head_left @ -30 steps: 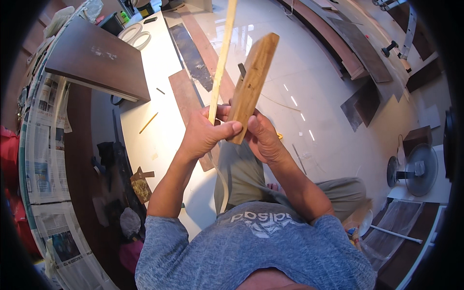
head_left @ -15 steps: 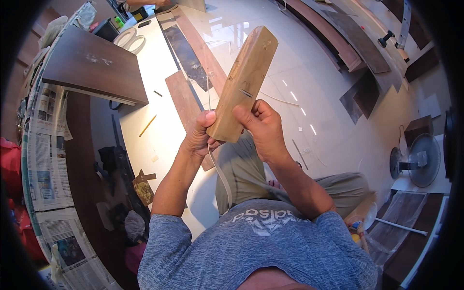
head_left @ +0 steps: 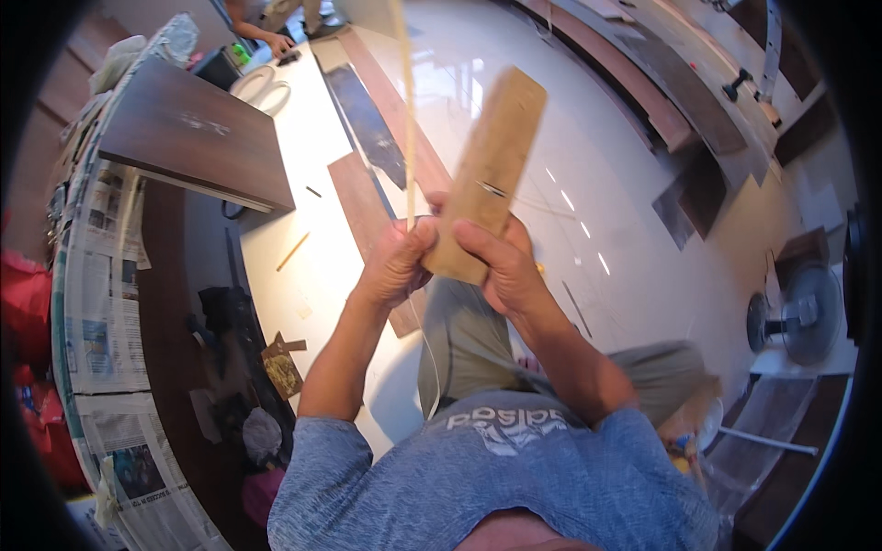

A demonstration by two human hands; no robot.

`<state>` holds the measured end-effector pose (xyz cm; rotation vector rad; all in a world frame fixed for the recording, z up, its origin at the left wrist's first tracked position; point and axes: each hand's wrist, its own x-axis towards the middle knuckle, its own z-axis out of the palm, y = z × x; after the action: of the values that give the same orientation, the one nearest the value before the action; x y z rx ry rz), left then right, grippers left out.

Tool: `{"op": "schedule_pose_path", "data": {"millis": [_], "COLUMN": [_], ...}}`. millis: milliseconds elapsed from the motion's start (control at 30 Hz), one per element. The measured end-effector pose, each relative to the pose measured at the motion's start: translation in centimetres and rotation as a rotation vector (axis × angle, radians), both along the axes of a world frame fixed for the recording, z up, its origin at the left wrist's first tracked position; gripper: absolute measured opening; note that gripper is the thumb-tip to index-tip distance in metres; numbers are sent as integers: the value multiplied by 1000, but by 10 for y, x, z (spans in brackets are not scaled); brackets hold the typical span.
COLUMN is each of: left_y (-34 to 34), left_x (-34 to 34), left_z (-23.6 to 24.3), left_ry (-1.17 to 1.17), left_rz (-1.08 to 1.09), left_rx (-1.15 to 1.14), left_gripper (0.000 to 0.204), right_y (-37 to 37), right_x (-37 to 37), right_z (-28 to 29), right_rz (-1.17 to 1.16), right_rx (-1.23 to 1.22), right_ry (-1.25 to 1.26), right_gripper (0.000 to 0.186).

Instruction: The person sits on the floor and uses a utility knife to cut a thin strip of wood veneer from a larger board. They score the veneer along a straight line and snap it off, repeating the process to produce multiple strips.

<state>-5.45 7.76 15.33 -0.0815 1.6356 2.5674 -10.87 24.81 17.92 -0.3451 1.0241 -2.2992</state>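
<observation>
A wooden hand plane [head_left: 496,151] is held up in front of my chest, tilted, its far end leaning right. A slot with a thin metal edge shows midway along its face. My right hand [head_left: 510,266] grips its near end, thumb across the face. My left hand [head_left: 390,262] is closed beside that end, pinching a long, thin, pale strip [head_left: 410,119] between thumb and fingers. The strip rises past the top of the view, and a thin length trails below the hand to my lap. The left fingertips are partly hidden behind the plane.
On the white surface lie a pencil [head_left: 292,252], reddish-brown boards [head_left: 356,197] and strip rolls [head_left: 268,98]. A brown panel [head_left: 197,133] stands at left above newspaper [head_left: 106,321]. Another person's hand [head_left: 278,43] touches a small dark object. A fan [head_left: 808,312] is at right.
The plane has shifted slightly right and down and turned a little. The strip by my left hand now stretches up across the view. The other person's hand has reached onto the surface.
</observation>
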Motion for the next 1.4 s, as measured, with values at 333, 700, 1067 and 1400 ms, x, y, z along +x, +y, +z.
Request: {"op": "schedule_pose_path", "data": {"millis": [333, 700, 1067, 1400], "left_y": [-65, -131, -137, -146], "left_x": [-28, -84, -97, -102], "left_z": [0, -234, -273, -278], "left_ry": [-74, -588, -732, -740], "left_rz": [623, 741, 867, 845], "left_rx": [-623, -491, -679, -730], "left_gripper": [36, 15, 23, 28], "right_y": [89, 148, 185, 205], "right_x": [-16, 8, 14, 4], "right_z": [-66, -121, -119, -132], "right_rz": [-243, -234, -297, -331], "right_rx": [459, 685, 805, 795], "right_ry": [174, 175, 241, 282], "right_gripper": [47, 49, 50, 65]}}
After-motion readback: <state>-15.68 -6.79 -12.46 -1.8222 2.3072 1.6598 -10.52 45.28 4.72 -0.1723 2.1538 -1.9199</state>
